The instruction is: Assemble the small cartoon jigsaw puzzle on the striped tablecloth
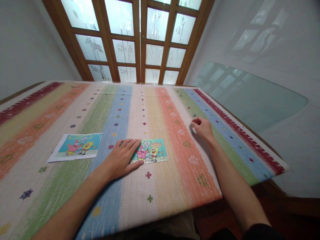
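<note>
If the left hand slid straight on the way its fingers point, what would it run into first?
The left hand already lies flat on the left edge of the jigsaw puzzle, fingers pointing up and right. Sliding on, it would meet more puzzle first, then probably only bare striped tablecloth.

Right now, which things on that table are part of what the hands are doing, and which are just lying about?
In use:
- jigsaw, under the left hand
- small piece, barely visible, at the right hand
- picture sheet, same scene as the jigsaw

Just there:
- striped cloth
- glass tabletop
- window
</note>
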A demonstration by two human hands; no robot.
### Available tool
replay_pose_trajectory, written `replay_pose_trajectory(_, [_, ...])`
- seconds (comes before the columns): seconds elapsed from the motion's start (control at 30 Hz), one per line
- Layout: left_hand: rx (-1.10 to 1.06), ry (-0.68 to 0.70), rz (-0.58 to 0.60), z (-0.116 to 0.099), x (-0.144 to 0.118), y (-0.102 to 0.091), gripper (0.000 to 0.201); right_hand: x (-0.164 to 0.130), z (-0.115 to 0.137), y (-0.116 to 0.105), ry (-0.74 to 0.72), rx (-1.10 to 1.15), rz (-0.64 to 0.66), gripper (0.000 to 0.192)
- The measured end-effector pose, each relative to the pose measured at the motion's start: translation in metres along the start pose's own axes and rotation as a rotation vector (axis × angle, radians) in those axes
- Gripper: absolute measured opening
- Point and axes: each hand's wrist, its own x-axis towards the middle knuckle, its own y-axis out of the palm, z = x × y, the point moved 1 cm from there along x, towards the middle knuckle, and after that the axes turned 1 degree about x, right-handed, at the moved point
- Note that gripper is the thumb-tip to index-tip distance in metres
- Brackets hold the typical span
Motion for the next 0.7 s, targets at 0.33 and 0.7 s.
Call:
replay_pose_trajectory(0.33, [-0.017, 0.002, 0.014, -0.001, 0.001, -0.002, 0.057, -0.071, 0.08, 0.053, -0.282, 0.591, 0.539, 0.02])
replay_pose_trajectory(0.7, [-0.039, -0.002, 0.021, -0.001, 0.001, -0.001, 0.058, -0.082, 0.085, 0.057, -0.256, 0.536, 0.658, 0.01])
